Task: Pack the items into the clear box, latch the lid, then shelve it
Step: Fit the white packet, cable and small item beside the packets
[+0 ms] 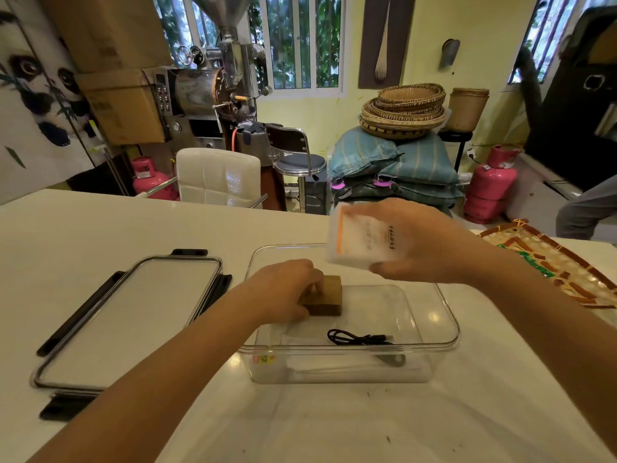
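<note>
The clear box (pixel 447 332) stands open on the white table in front of me. Inside it, my left hand (pixel 283 289) grips a small brown cardboard box (pixel 329 297) that rests on the box floor at its left side. A coiled black cable (pixel 359 338) lies inside near the front wall. My right hand (pixel 424 242) holds a white packet with an orange stripe (pixel 360 237) in the air above the far rim of the clear box. The lid (pixel 130 319), clear with black latches, lies flat on the table to the left.
A patterned mosaic tray (pixel 564 262) sits at the table's right edge. Beyond the table are a white chair (pixel 217 177), a metal stool (pixel 300 162), pink gas cylinders, stacked sacks with woven baskets and a roasting machine. A person's leg shows at far right.
</note>
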